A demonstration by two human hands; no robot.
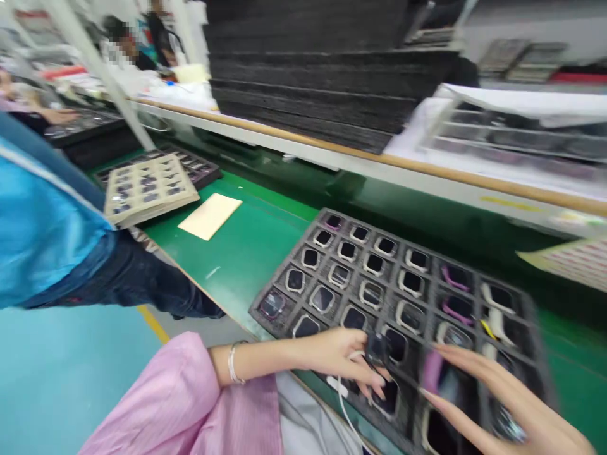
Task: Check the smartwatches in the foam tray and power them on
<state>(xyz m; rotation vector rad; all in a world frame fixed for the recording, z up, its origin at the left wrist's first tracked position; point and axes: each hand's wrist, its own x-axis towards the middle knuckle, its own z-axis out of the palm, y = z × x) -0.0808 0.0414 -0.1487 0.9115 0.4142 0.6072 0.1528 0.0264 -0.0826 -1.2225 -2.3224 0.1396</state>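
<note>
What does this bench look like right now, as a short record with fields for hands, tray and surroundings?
left: left hand, bracelet on wrist, pinches a small dark piece at the tray's near edge; white cable beneath
right: right hand open, fingers spread over the near right cells, blurred
tray: dark foam tray, square watch bodies one per cell, some with pink straps
surface: green table with a cream card
nearby: person in blue top at left; second tray; stacked dark trays behind

Factory assembly line, green workbench [246,246], stacked trays [308,76]
</note>
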